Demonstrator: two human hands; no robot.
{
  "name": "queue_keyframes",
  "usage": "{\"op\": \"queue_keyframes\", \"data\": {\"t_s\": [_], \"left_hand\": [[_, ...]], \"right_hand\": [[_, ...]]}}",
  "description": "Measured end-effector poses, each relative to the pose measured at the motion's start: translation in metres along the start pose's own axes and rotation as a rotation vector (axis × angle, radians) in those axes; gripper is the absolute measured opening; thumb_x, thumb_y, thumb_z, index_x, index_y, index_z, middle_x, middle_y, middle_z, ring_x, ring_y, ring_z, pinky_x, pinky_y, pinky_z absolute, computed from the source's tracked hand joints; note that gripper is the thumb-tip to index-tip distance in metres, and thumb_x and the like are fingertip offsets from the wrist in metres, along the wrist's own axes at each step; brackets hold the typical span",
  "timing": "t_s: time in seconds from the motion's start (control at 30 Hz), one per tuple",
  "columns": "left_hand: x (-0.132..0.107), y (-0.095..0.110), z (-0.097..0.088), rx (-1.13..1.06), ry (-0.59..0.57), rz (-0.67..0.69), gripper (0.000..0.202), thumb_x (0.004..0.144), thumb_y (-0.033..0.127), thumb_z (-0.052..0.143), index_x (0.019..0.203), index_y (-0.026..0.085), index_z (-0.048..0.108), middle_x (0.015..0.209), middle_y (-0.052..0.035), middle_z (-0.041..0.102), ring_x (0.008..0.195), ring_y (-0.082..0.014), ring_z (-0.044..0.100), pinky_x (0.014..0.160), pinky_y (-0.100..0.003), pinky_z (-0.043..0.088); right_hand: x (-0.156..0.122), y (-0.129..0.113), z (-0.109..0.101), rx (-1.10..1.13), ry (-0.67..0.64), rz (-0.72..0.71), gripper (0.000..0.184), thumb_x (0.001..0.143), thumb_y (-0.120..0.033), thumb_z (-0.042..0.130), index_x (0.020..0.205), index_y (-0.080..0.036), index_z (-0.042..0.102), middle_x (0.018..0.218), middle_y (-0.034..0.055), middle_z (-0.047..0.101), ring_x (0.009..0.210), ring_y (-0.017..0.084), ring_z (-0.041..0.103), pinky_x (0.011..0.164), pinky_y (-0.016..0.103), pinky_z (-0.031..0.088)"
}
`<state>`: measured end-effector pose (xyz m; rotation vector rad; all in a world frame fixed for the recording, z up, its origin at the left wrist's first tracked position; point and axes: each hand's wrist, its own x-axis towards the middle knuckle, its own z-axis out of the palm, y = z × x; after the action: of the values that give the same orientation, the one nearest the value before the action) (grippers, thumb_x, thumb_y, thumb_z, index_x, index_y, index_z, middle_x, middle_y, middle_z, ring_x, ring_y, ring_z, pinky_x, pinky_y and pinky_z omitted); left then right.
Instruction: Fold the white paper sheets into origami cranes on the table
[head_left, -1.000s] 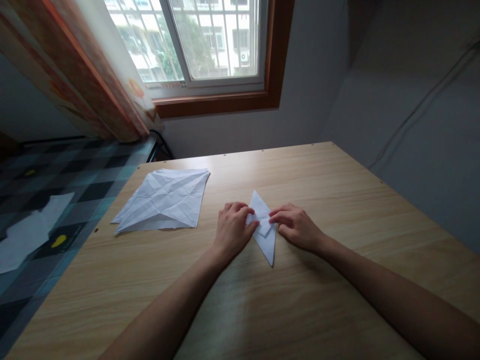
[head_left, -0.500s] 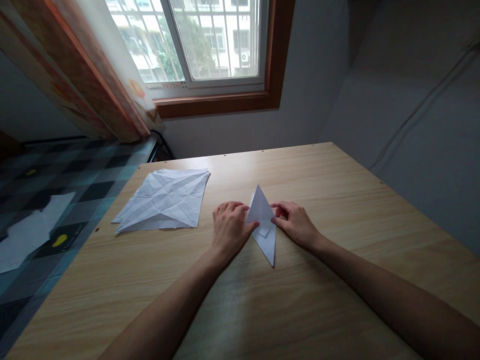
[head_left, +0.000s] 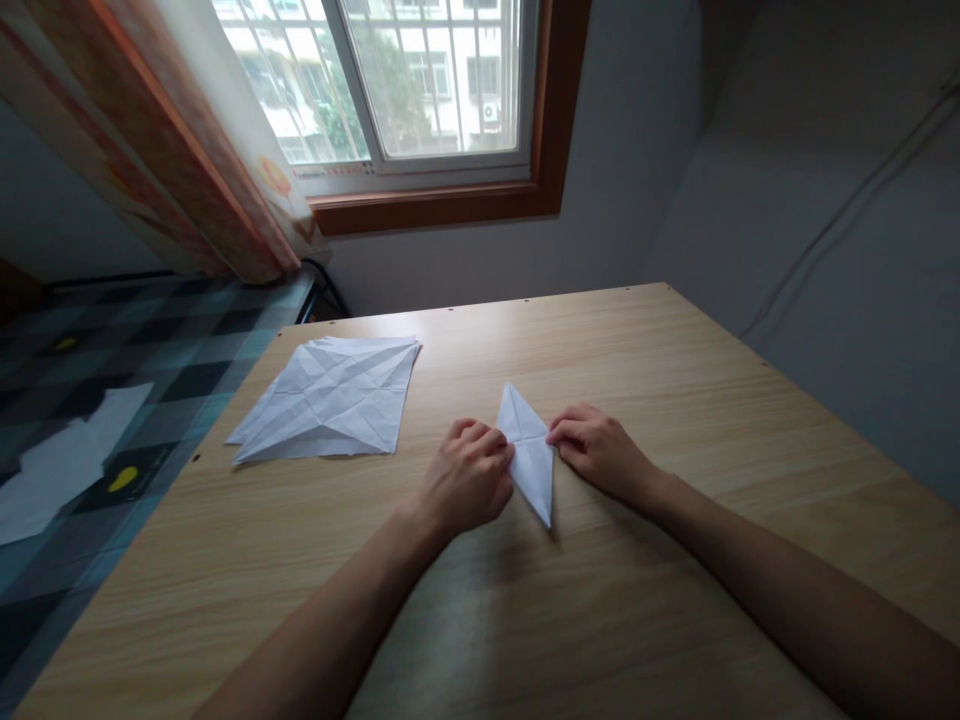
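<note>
Between my hands is a piece of white folded paper [head_left: 529,455], a narrow diamond with a crease across its middle and one down its upper half. One point aims away from me, the other toward me. My left hand [head_left: 472,475] is closed on the paper's left corner, its fingers curled. On the opposite side, my right hand [head_left: 600,445] pinches the right corner between thumb and fingertips. The paper is just at or over the wooden table [head_left: 675,600]; I cannot tell how much of it touches.
A stack of creased white paper sheets [head_left: 337,395] lies at the table's left. Beyond the left edge, more white paper [head_left: 67,470] rests on a checked cloth [head_left: 225,330]. A window [head_left: 442,90] with a curtain [head_left: 195,150] is behind the table.
The upper flap with the small square on it no longer shows; a creased diamond face does. My left thumb has come off the paper's front, and the left fingers have curled in.
</note>
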<state>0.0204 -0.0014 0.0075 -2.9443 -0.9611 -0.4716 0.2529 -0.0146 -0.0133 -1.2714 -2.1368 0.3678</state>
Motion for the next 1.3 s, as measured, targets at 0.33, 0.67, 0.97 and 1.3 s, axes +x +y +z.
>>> {"op": "queue_keyframes", "data": {"t_s": [0.33, 0.67, 0.97, 1.3], "left_hand": [[-0.001, 0.018, 0.001, 0.138, -0.012, -0.039, 0.053, 0.086, 0.06, 0.055, 0.103, 0.011, 0.068, 0.1, -0.0143, 0.068, 0.105, -0.033, 0.059, 0.105, -0.053, 0.032], [-0.001, 0.012, 0.001, 0.319, 0.044, -0.108, 0.025, 0.091, 0.018, 0.052, 0.112, 0.022, 0.066, 0.128, -0.0111, 0.061, 0.127, -0.036, 0.048, 0.112, -0.066, 0.019], [0.001, -0.01, 0.002, 0.285, 0.074, 0.091, 0.021, 0.093, 0.018, 0.053, 0.109, 0.019, 0.067, 0.103, -0.008, 0.068, 0.109, -0.0258, 0.057, 0.108, -0.052, 0.032], [-0.002, -0.008, -0.002, 0.357, 0.045, 0.037, 0.017, 0.092, 0.019, 0.054, 0.104, 0.021, 0.066, 0.101, -0.0064, 0.067, 0.106, -0.0265, 0.057, 0.104, -0.05, 0.036]], "right_hand": [[-0.007, -0.011, 0.004, -0.189, -0.111, -0.345, 0.027, 0.082, -0.005, 0.054, 0.103, -0.016, 0.067, 0.122, 0.0118, 0.068, 0.116, 0.024, 0.061, 0.102, 0.04, 0.047], [-0.01, -0.038, 0.004, -0.34, -0.14, -0.374, 0.019, 0.088, -0.02, 0.055, 0.074, -0.016, 0.067, 0.076, 0.0081, 0.067, 0.073, 0.02, 0.058, 0.07, 0.034, 0.048], [-0.002, -0.027, 0.026, -0.238, -0.112, -0.191, 0.047, 0.095, -0.031, 0.049, 0.135, -0.005, 0.051, 0.141, 0.0206, 0.053, 0.132, 0.029, 0.047, 0.11, 0.045, 0.039], [-0.016, -0.02, 0.012, -0.459, -0.385, -0.027, 0.075, 0.095, -0.049, 0.044, 0.148, 0.002, 0.032, 0.156, 0.0235, 0.025, 0.147, 0.033, 0.023, 0.119, 0.051, 0.023]]}}
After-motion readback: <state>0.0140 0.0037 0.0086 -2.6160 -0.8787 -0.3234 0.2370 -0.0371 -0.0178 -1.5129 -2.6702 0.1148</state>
